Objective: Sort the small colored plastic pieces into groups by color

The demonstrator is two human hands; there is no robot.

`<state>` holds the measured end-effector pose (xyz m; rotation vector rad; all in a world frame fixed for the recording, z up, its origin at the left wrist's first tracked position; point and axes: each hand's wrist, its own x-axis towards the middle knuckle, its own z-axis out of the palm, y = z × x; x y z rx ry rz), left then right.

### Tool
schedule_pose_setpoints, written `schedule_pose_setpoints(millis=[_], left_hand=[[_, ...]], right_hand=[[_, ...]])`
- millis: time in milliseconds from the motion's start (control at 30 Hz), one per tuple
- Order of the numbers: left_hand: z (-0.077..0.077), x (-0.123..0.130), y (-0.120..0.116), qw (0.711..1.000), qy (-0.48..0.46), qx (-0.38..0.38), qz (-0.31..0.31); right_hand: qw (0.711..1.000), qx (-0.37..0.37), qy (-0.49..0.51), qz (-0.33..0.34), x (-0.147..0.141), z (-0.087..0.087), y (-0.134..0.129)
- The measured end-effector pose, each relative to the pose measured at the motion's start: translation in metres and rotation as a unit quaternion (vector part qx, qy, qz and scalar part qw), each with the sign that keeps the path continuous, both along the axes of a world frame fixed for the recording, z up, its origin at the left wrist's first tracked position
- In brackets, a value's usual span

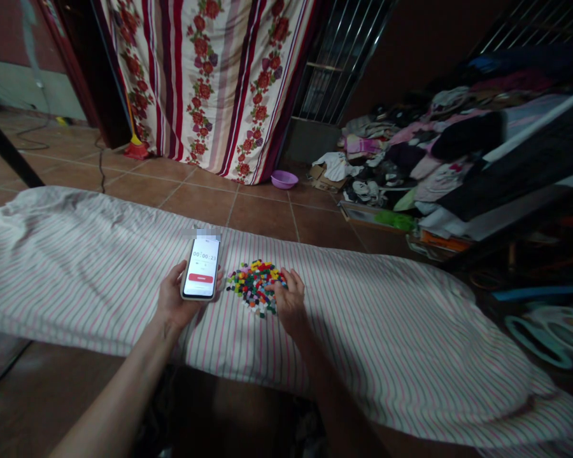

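My left hand (176, 296) is wrapped round a smartphone (201, 267), its lit screen facing me with a timer at 00:00:23 and a red button. To the right of the phone lies a loose heap of small colourful blocks (255, 286) in red, yellow, green, white, black and other colours. My right hand (291, 296) rests at the right edge of that heap, fingers bent and apart, the fingertips over or touching the blocks. I see no block held between them. Beneath everything is a striped cloth (386, 318) with pink and grey lines.
Beyond the cloth's far edge is a tiled floor (262, 213) with a purple basin (284, 179). A floral curtain (210, 83) hangs behind, a red broom (136, 147) beside it. Piled clothes (410, 146) fill the right side. A dark pole (9, 149) slants at left.
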<state>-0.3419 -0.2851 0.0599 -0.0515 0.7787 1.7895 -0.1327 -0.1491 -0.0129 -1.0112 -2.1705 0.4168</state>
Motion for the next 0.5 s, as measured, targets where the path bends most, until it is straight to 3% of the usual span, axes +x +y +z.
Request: schedule_pose_setpoints(millis=[233,500], left_hand=[[0.001,0.0,0.0,1.0,-0.008,0.003,0.0],[0.002,0.0,-0.001,1.0,0.003,-0.005,0.002]], right_hand=[[1.0,0.01,0.025,-0.003,0.004,0.002,0.004],[0.99,0.046,0.018,-0.13,0.014,-0.011,0.029]])
